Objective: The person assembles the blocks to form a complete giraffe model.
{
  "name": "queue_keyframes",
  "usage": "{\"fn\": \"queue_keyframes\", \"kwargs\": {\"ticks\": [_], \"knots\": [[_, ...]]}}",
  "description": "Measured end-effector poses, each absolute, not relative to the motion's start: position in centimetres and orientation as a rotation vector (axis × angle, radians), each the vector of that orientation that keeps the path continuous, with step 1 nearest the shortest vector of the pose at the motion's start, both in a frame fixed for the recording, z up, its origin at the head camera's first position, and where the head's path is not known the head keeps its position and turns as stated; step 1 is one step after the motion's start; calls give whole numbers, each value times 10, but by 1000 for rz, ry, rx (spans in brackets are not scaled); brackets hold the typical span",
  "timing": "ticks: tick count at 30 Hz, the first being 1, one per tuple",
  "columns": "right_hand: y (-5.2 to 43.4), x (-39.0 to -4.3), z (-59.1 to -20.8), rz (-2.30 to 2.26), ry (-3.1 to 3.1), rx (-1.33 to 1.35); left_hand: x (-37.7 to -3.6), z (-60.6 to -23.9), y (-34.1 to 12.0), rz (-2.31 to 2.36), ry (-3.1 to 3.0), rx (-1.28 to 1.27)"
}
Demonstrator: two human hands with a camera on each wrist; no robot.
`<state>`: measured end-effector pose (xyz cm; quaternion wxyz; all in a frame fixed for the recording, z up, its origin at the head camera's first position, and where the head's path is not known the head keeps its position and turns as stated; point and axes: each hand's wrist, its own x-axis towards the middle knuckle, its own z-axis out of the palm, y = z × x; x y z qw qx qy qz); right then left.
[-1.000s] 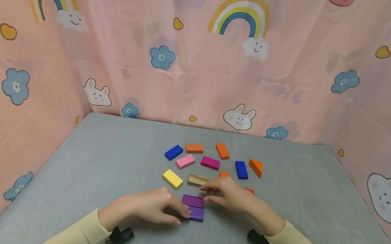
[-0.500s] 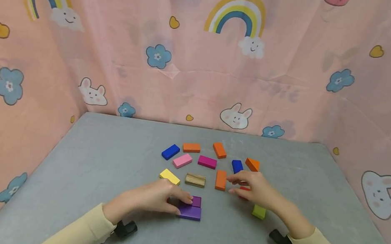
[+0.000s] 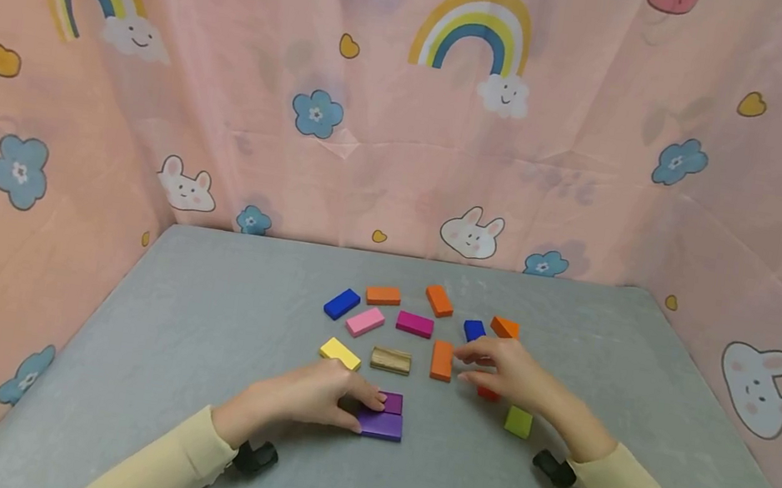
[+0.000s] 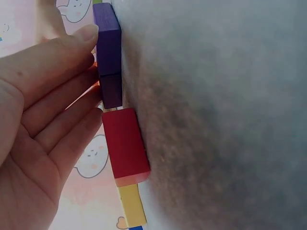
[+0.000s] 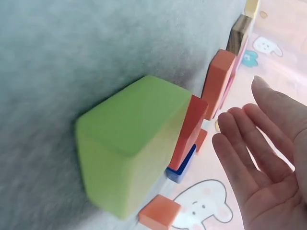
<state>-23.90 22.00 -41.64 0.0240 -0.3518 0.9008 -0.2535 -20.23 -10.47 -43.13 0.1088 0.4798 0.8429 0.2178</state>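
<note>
Two purple blocks lie side by side on the table: a front purple block (image 3: 381, 425) and a darker purple block (image 3: 393, 404) behind it. My left hand (image 3: 308, 392) rests on them, thumb at the front one's left end and fingertips over the darker one. Beside its fingers the left wrist view shows a red block (image 4: 125, 143), hidden by the hand in the head view. My right hand (image 3: 512, 372) hovers holding nothing, fingertips just right of an upright-lying orange block (image 3: 442, 361). Beneath it, another red block (image 3: 488, 393) is partly covered. A green block (image 5: 134, 115) lies nearer the wrist.
Behind the hands lie a yellow block (image 3: 340, 353), a wood-brown grooved block (image 3: 391, 360), a magenta block (image 3: 414, 324), a pink block (image 3: 365, 322), blue blocks and several orange ones. A pink patterned curtain (image 3: 386, 176) borders the grey table (image 3: 240, 289).
My right hand has moved right, from beside the brown block to beside the orange block. My left fingers have shifted from the front purple block's top onto the darker one.
</note>
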Motion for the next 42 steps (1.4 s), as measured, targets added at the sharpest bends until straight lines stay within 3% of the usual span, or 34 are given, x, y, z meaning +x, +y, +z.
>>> {"fn": "queue_keyframes", "kwargs": {"ticks": [12,42], "knots": [[208,-259,-417,-683,2805,-1005,-202,-434,-105,671,2475,1432],[193,-272,-425,-571,2756,-1170,-204,-436,-107,688,2475,1431]]}}
